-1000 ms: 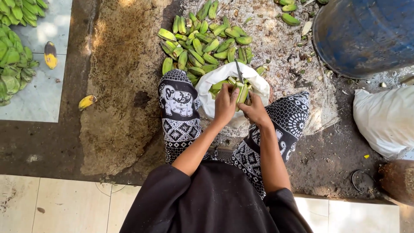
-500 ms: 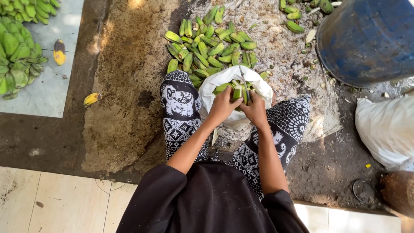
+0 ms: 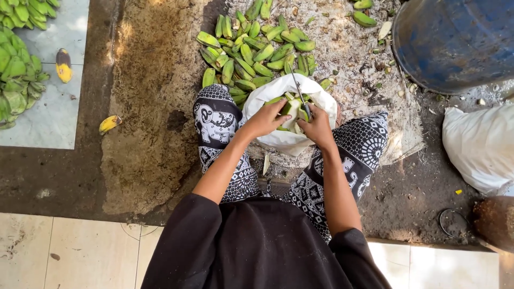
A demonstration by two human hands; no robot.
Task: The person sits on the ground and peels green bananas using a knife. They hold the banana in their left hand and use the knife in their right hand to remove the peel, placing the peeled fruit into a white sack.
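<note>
I sit with patterned trousers, knees apart, over a white sack [image 3: 278, 140] that holds green peels. My left hand [image 3: 266, 120] grips a green banana [image 3: 292, 107] above the sack's mouth. My right hand [image 3: 317, 126] is closed on a knife [image 3: 300, 96], whose blade points away from me and lies against the banana. A pile of green bananas [image 3: 256, 51] lies on the ground just beyond the sack.
A blue barrel [image 3: 455, 43] stands at the upper right, with a white bag [image 3: 476, 147] below it. More green bananas [image 3: 19, 75] lie at the left on pale tiles, beside two yellowed bananas [image 3: 110, 124]. Peel scraps litter the dirt.
My left hand has turned the banana and shifted slightly left, while the knife stayed against the fruit. The view has wobbled a little.
</note>
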